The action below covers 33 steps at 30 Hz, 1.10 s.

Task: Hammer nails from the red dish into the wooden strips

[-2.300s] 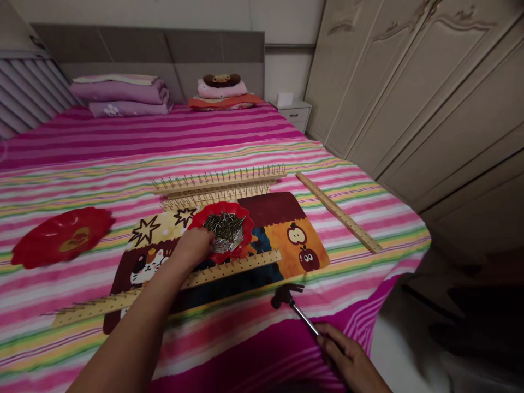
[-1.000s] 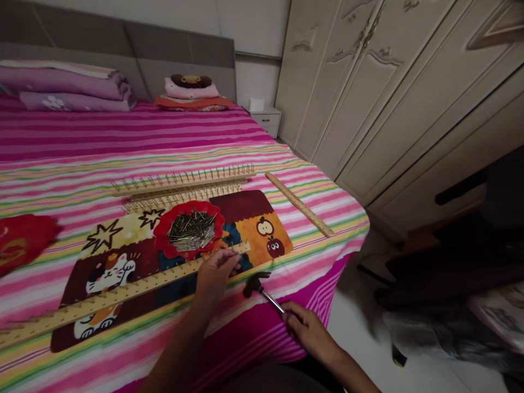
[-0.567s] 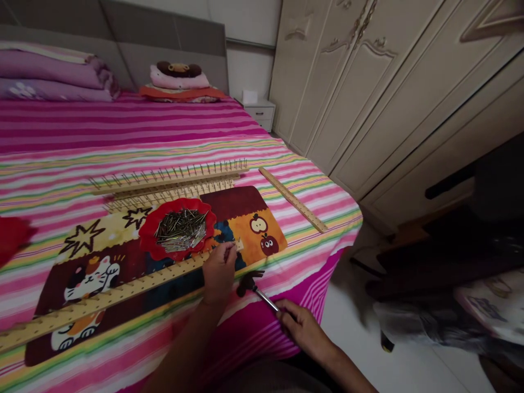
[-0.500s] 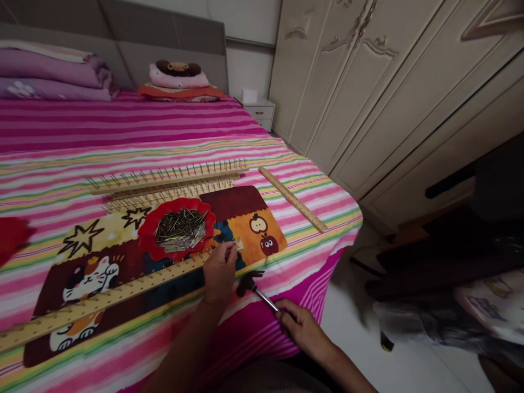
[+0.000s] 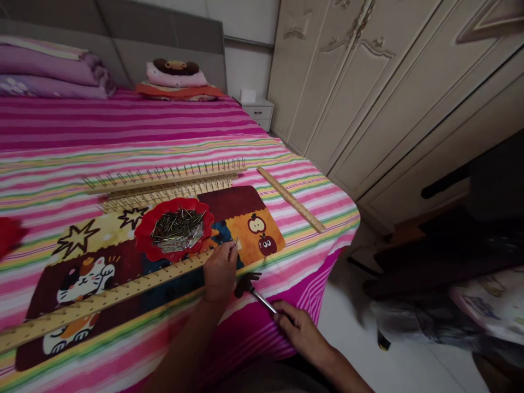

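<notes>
My left hand (image 5: pixel 221 270) is closed in a pinch over the right end of a wooden strip (image 5: pixel 143 285), its fingertips on a nail that they mostly hide. Nails stand in a row along this strip, with holes beside them. Lower right, my right hand (image 5: pixel 298 327) grips a hammer (image 5: pixel 264 301) by its metal handle. The dark claw head hangs just in front of the bed edge, apart from the strip. Behind the strip, a red scalloped bowl (image 5: pixel 143 240) holds a heap of loose nails (image 5: pixel 178 229).
Under the strip and bowl lies a patterned mat (image 5: pixel 231 199). More nail-studded strips (image 5: pixel 164 180) lie behind it; a bare holed strip (image 5: pixel 290 199) lies to the right. Another red object (image 5: pixel 9 236) is at the left edge. A wardrobe (image 5: pixel 347 82) stands beyond the striped bed.
The view has shifted slightly. Both hands keep nearly the same places and grips, and the hammer has barely moved.
</notes>
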{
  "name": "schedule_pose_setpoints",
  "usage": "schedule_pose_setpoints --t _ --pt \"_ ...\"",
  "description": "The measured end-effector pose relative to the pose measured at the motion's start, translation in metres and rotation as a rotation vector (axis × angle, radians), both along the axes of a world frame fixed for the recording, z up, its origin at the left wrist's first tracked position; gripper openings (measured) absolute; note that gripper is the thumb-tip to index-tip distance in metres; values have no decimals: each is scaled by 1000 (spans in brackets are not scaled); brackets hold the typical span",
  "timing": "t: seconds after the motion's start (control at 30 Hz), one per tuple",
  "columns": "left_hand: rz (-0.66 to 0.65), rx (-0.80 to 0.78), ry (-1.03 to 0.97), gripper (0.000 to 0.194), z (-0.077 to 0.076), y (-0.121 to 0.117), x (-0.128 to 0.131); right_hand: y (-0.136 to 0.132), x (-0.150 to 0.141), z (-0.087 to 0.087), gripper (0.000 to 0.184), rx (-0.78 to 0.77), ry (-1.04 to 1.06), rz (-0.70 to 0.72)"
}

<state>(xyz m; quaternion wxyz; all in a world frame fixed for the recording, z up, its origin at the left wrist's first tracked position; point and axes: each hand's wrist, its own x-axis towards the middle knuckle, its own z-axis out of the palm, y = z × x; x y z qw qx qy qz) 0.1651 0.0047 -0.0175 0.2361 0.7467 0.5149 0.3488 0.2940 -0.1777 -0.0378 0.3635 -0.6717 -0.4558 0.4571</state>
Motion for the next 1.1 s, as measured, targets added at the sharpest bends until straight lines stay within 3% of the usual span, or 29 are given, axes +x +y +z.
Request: schedule_pose_setpoints --t 0.17,0.4,0.53,0.67,0.83,0.97,1.1 --pt "-21 110 95 21 -3 0 1 4 2 21 29 63 -56 -48" --pt "-29 127 154 21 -6 1 2 41 13 74 31 291 -317 -134" --pt "-34 142 187 23 -6 1 2 53 14 86 33 327 -458 -111" --pt "-7 111 206 22 -6 2 2 53 15 81 33 246 -504 -10" --pt "-24 70 135 19 -5 -2 3 33 13 68 31 265 -391 -109" --pt "-66 86 41 19 8 -12 -11 10 13 37 31 221 -295 -157" --pt "41 90 134 20 40 -1 -50 -6 12 -2 32 115 -219 -106"
